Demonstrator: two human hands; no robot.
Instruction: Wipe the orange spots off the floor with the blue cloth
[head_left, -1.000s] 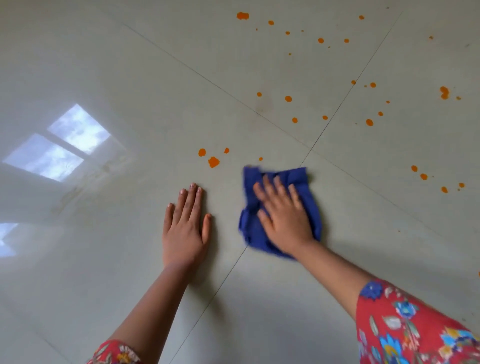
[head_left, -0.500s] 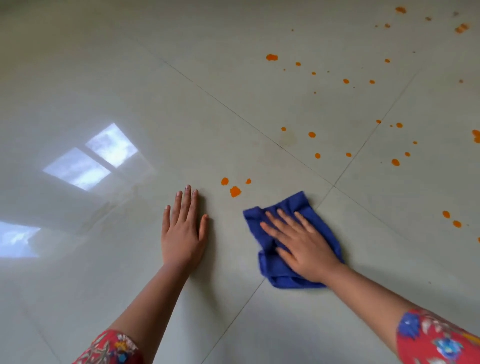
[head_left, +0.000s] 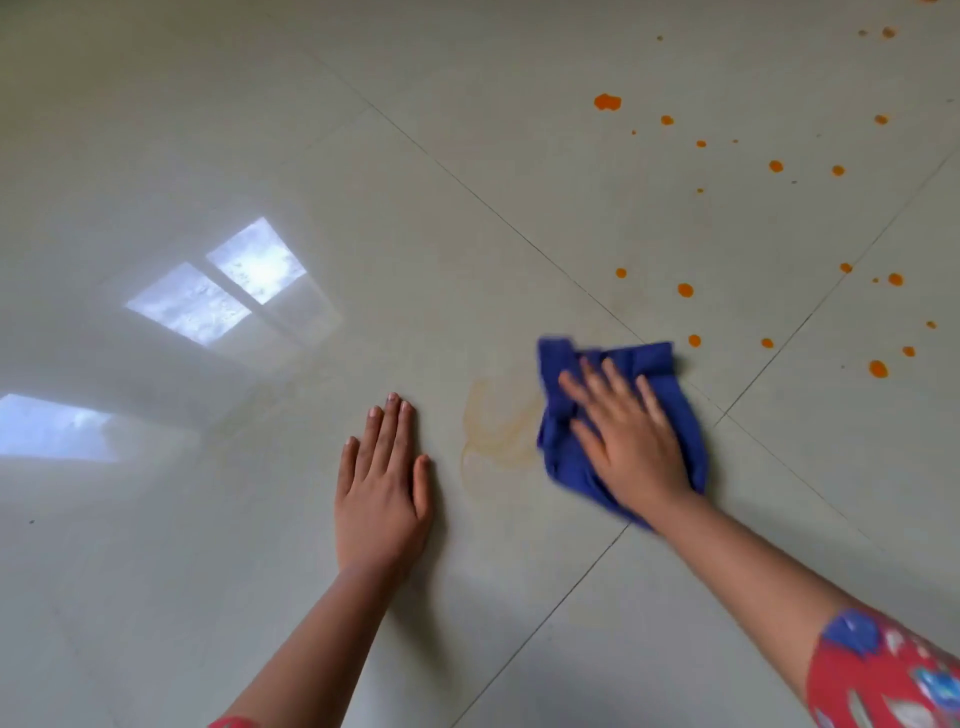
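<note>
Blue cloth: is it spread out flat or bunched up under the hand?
Bunched up. The blue cloth shows folds and a rolled far edge, with the right hand pressing flat on it.

Indoors, prob. a home room; can't tell which one. Floor (head_left: 467, 156) = big glossy pale-grey tiles w/ thin dark grout lines (head_left: 519, 241) that cross at mid-right. Polish is strong enough to mirror a paned window (head_left: 218, 291) at left, w/ sky + cloud in it. A 2nd bright patch (head_left: 52, 426) sits at the left edge, so daylight gets in. Orange spots (head_left: 685, 290) are spattered over the far-right tiles. Red floral sleeve (head_left: 883, 686) at near right = everyday clothes.
</note>
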